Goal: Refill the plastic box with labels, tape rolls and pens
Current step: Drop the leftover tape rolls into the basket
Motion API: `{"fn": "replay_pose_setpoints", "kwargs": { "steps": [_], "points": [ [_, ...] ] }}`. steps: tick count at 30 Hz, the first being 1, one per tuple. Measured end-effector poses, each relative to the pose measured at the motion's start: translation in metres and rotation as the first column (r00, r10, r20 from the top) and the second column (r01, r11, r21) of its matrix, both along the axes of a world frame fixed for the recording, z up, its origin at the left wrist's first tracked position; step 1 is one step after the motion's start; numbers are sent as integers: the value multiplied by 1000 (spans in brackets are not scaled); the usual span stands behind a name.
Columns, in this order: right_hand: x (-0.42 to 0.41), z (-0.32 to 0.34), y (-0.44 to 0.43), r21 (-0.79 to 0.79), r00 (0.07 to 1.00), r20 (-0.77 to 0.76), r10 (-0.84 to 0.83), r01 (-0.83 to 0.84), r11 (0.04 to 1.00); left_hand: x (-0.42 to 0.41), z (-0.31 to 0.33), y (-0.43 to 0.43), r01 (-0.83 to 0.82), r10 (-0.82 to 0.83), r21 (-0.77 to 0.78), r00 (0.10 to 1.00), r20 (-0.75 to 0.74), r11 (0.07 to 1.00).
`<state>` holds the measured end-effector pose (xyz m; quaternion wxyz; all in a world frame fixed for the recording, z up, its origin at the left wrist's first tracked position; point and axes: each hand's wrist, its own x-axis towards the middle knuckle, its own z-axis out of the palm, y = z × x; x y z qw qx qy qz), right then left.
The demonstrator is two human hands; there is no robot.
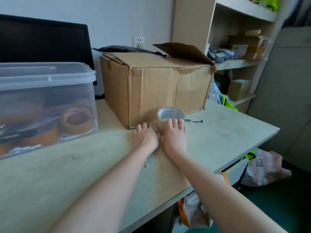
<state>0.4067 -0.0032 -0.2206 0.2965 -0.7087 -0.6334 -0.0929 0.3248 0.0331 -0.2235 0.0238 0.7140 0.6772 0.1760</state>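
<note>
A clear tape roll (pixel 170 115) with a white core stands on the table in front of the cardboard box. My right hand (pixel 175 137) grips it from the near side, fingers curled over its top rim. My left hand (pixel 145 135) lies flat on the table just left of the roll, fingers straight, its thumb side close to the roll. A black pen (pixel 193 121) lies on the table right of the roll. The lidded clear plastic box (pixel 47 78) stands at the left with tape rolls and pens inside.
A large brown cardboard box (pixel 154 84) with one raised flap stands behind the hands. A dark monitor (pixel 42 39) is behind the plastic box. Shelves (pixel 239 63) with packages stand at the right. The table edge (pixel 235 158) runs diagonally at the right, with bags on the floor below.
</note>
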Motion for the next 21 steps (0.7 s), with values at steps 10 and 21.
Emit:
{"fn": "replay_pose_setpoints", "kwargs": {
  "steps": [10, 21],
  "points": [
    [4, 6, -15, 4, 994, -106, 17, -17, 1000, 12, 20, -19, -261, 261, -79, 965, -6, 962],
    [17, 14, -71, 58, 990, -130, 48, -40, 997, -21, 39, -53, -321, 374, -229, 893, 249, 919]
  ]
}}
